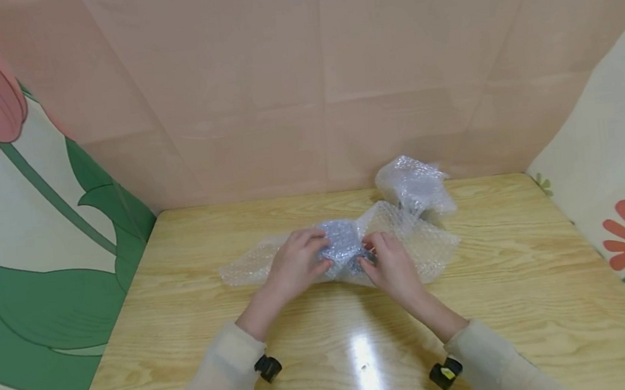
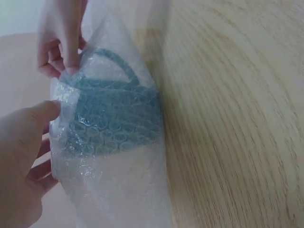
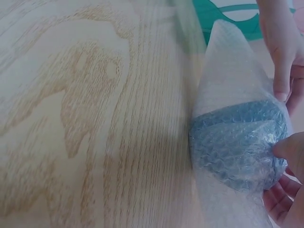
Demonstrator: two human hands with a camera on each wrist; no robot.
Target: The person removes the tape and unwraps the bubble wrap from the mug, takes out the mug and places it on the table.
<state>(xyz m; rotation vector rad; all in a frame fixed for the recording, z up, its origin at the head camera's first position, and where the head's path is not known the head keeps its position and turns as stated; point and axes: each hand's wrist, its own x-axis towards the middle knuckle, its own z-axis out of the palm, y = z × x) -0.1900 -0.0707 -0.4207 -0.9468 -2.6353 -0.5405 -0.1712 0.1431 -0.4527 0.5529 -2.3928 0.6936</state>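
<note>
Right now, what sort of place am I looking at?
Probably an indoor work corner: a wooden table, a plain pinkish backdrop behind it, and flower-printed side panels.

The head camera looked forward and down from high up, at most of the tabletop (image 1: 554,258). The left wrist camera (image 1: 269,368) and right wrist camera (image 1: 444,374) sat low and near, turned sideways, facing the bubble wrap (image 2: 114,185). All three views shared it.
</note>
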